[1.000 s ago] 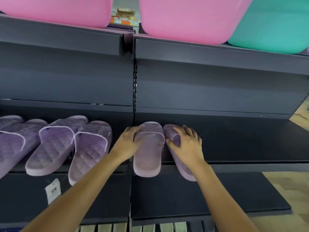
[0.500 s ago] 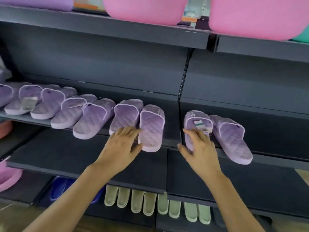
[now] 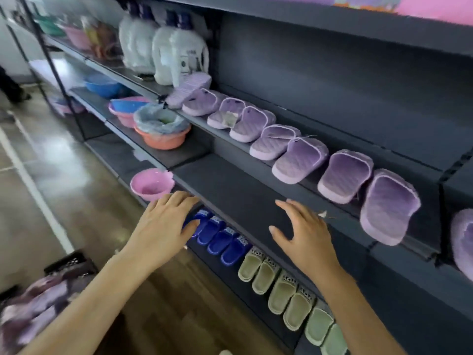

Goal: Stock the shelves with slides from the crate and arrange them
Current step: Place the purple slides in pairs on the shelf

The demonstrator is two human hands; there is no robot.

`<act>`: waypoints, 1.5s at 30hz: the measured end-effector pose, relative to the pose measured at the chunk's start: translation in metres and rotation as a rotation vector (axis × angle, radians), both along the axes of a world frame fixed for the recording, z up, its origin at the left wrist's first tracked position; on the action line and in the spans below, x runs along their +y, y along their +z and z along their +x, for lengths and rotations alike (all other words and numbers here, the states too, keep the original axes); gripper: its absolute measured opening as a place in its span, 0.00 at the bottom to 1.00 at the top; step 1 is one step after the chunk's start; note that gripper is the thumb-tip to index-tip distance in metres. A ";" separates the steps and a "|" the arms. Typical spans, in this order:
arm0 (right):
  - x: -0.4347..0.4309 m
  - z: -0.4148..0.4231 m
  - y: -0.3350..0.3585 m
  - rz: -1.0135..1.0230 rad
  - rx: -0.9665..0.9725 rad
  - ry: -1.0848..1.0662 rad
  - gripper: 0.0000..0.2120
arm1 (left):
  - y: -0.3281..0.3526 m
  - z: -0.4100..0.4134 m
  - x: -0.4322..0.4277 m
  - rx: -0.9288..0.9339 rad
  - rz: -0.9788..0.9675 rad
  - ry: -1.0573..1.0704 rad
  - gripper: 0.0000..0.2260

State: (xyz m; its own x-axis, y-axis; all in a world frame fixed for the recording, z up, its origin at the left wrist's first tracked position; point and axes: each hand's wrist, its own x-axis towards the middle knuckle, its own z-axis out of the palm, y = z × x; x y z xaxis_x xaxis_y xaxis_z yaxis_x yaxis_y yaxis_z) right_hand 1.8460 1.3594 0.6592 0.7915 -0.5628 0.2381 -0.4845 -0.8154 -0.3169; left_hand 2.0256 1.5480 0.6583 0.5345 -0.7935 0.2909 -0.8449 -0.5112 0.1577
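Quilted lilac slides (image 3: 302, 160) side by side along the dark shelf (image 3: 212, 130), blurred black crate (image 3: 69, 262) on the floor

Quilted lilac slides (image 3: 299, 160) on a dark grey shelf (image 3: 243, 196), royal-blue slides (image 3: 217, 234) (pale lettering) and sage-green slides (image 3: 281, 290) below

The dark shelving (image 3: 332, 93) in front of me carries a row of purple slides (image 3: 299, 160) on its narrow ledge, heels hanging over the front edge. The wide shelf (image 3: 243, 201) below them is bare board. On the bottom shelf, 4 blue slides (image 3: 220, 237) sit beside a row of green slides (image 3: 281, 290). Past the wide shelf's left end, an orange basin (image 3: 162, 140) stands on the neighbouring board.
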 end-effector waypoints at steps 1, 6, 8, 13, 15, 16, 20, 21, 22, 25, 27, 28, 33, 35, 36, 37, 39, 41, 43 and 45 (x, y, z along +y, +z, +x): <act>0.007 0.016 -0.001 0.005 0.007 0.050 0.25 | -0.003 0.008 0.016 -0.009 0.002 0.059 0.20; 0.053 0.094 -0.002 0.004 0.054 0.305 0.26 | -0.012 0.041 0.094 -0.042 -0.003 0.289 0.18; 0.072 0.125 -0.003 0.006 0.065 0.393 0.26 | -0.014 0.054 0.121 -0.055 -0.013 0.377 0.17; 0.121 0.200 -0.008 0.015 0.074 0.588 0.26 | -0.022 0.087 0.181 -0.043 -0.020 0.572 0.15; 0.142 0.235 -0.012 0.036 0.087 0.658 0.26 | -0.027 0.103 0.204 -0.027 -0.018 0.658 0.16; 0.151 0.249 -0.014 0.037 0.092 0.682 0.27 | -0.028 0.111 0.212 -0.020 -0.023 0.683 0.17; 0.188 0.304 -0.019 0.034 0.109 0.774 0.30 | -0.032 0.142 0.247 -0.030 -0.005 0.772 0.16; 0.198 0.319 -0.020 0.036 0.112 0.799 0.28 | -0.032 0.151 0.257 -0.023 0.004 0.792 0.16; 0.208 0.333 -0.021 0.042 0.112 0.824 0.27 | -0.033 0.160 0.266 -0.006 0.012 0.814 0.17; 0.232 0.371 -0.027 0.055 0.128 0.896 0.25 | -0.039 0.185 0.290 0.047 0.027 0.884 0.21; 0.246 0.394 -0.033 0.050 0.137 0.936 0.25 | -0.043 0.199 0.302 0.084 0.024 0.924 0.20; 0.253 0.404 -0.037 0.044 0.144 0.953 0.25 | -0.047 0.204 0.308 0.098 0.023 0.942 0.20; 0.286 0.445 -0.060 0.052 0.206 1.023 0.25 | -0.067 0.225 0.338 0.143 0.050 1.001 0.19; 0.299 0.457 -0.071 0.055 0.238 1.044 0.26 | -0.077 0.232 0.350 0.192 0.056 1.023 0.18; 0.306 0.462 -0.076 0.059 0.260 1.051 0.26 | -0.083 0.235 0.357 0.208 0.060 1.029 0.19; 0.313 0.467 -0.081 0.066 0.282 1.055 0.26 | -0.089 0.239 0.364 0.228 0.071 1.031 0.20; 0.326 0.478 -0.093 0.065 0.333 1.056 0.27 | -0.102 0.249 0.376 0.253 0.104 1.029 0.20; 0.340 0.491 -0.104 0.047 0.391 1.045 0.27 | -0.115 0.263 0.390 0.281 0.146 1.023 0.19; 0.355 0.504 -0.114 0.048 0.441 1.023 0.27 | -0.126 0.280 0.404 0.313 0.178 0.987 0.19; 0.370 0.518 -0.125 0.048 0.475 0.998 0.27 | -0.139 0.300 0.421 0.341 0.205 0.937 0.21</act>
